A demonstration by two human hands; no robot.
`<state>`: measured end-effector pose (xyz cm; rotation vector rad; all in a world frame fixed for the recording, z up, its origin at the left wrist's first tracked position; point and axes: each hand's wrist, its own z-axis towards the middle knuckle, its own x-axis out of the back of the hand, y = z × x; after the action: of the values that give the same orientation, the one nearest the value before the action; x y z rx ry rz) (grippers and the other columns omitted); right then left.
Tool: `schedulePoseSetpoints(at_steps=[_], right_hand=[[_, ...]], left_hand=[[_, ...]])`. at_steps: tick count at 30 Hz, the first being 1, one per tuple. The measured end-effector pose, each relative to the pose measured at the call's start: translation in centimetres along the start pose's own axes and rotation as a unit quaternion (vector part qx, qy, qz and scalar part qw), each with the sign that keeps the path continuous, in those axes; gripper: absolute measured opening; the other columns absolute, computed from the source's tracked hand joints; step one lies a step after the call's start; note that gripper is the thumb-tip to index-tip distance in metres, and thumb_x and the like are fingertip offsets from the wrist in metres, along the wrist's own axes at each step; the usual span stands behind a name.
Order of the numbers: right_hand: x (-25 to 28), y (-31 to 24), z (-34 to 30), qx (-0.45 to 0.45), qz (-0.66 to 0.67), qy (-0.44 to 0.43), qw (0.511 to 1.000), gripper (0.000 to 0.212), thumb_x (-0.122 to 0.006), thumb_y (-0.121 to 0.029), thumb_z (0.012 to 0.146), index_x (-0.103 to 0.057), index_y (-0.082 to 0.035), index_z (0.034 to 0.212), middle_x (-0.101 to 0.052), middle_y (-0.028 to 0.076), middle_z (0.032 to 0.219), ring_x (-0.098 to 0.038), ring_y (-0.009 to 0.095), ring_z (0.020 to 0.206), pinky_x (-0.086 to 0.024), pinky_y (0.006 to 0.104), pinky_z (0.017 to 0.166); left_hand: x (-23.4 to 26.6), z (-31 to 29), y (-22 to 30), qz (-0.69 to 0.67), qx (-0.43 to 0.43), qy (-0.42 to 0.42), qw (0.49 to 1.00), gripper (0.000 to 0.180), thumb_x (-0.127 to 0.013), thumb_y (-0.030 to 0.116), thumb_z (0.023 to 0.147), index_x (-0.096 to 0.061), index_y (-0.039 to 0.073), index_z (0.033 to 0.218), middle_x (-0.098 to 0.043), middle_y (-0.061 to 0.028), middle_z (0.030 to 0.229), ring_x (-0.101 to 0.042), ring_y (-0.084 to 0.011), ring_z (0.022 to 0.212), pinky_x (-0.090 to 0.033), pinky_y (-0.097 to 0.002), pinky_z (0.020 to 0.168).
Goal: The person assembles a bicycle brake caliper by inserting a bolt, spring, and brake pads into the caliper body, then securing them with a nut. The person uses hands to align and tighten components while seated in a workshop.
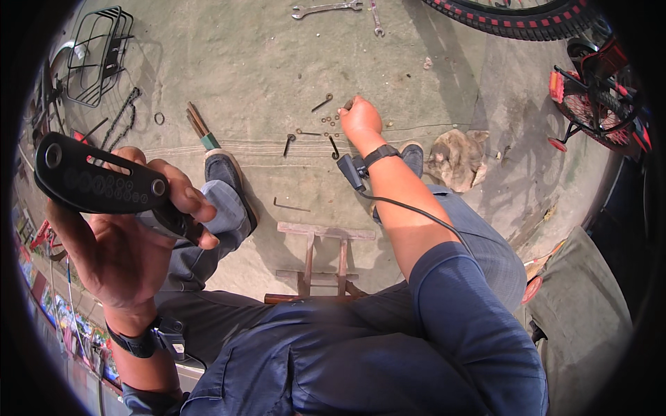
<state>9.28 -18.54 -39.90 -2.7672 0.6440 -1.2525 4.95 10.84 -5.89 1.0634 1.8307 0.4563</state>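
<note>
My left hand (pixel 128 260) is raised at the left, its fingers curled round a black folding multi-tool (pixel 97 182) with rivets at its ends and a slot along its side. Out over the ground cloth, my right hand (pixel 362 123) is closed with the thumb and fingertips together. A dark bit shows at the fingertips, too small to name. Beside that hand lie several small nuts and washers (pixel 333 123) and several dark bolts: an eye bolt (pixel 289 144), another (pixel 322 103) farther off, and a hooked one (pixel 334 147). An L-shaped hex key (pixel 291 206) rests closer to me.
Two wrenches (pixel 326 9) lie at the far edge. A black wire basket (pixel 104 59), a chain (pixel 125 116) and rods (pixel 199 126) are at left. A tyre (pixel 513 26), small red-black bicycle (pixel 593 114) and rag (pixel 458 159) are at right. A wooden stool (pixel 326 231) stands between my legs.
</note>
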Motion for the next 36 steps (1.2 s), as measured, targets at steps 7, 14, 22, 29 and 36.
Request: schedulePoseSetpoints(at_steps=[7,14,22,29,36], right_hand=[[0.3,1.1,0.1,0.029,0.078,-0.013,0.996,0.025,-0.075,-0.029,0.084,-0.071,-0.007,0.095,-0.074,0.014,0.094,-0.071,0.032,0.089,-0.055,0.0421,0.079],[-0.2,2.7,1.2,0.056,0.246,-0.017,0.968,0.028,-0.076,-0.02,0.082,-0.073,-0.005,0.104,-0.075,0.014,0.091,-0.072,0.026,0.086,-0.056,0.0362,0.076],[1.6,2.2,0.2,-0.037,0.363,-0.092,0.926,0.025,-0.073,-0.02,0.092,-0.071,0.001,0.106,-0.07,0.005,0.088,-0.055,0.012,0.059,-0.047,0.0292,0.057],[2.3,1.7,-0.9,-0.038,0.405,-0.095,0.908,0.026,-0.072,-0.025,0.094,-0.07,0.0,0.099,-0.067,0.003,0.082,-0.051,0.01,0.057,-0.045,0.0289,0.055],[3.8,1.7,-2.2,-0.03,0.401,-0.099,0.91,0.027,-0.072,-0.026,0.094,-0.069,0.0,0.099,-0.065,0.003,0.08,-0.048,0.009,0.054,-0.04,0.0263,0.05]], left_hand=[[-0.2,0.0,-0.1,0.007,0.006,-0.014,1.0,0.079,-0.037,0.069,0.099,-0.037,0.002,0.141,-0.052,-0.0224,0.104,-0.058,-0.0372,0.098,-0.061,-0.049,0.07],[-0.4,-0.3,-0.3,0.001,0.002,-0.023,1.0,0.079,-0.036,0.069,0.1,-0.036,0.002,0.142,-0.052,-0.0226,0.105,-0.059,-0.0377,0.099,-0.062,-0.0498,0.071],[0.0,-0.9,-0.6,-0.037,-0.013,-0.047,0.998,0.09,-0.026,0.076,0.097,-0.033,-0.001,0.143,-0.056,-0.0304,0.111,-0.062,-0.0463,0.104,-0.061,-0.0539,0.077],[-0.4,-1.7,-0.8,-0.03,-0.018,-0.045,0.998,0.086,-0.028,0.074,0.098,-0.039,0.002,0.143,-0.055,-0.0271,0.111,-0.061,-0.0434,0.103,-0.061,-0.0514,0.074],[-0.9,-2.8,-0.5,-0.012,-0.018,-0.033,0.999,0.08,-0.034,0.07,0.1,-0.04,0.003,0.144,-0.054,-0.0232,0.109,-0.06,-0.0391,0.101,-0.061,-0.0502,0.071]])
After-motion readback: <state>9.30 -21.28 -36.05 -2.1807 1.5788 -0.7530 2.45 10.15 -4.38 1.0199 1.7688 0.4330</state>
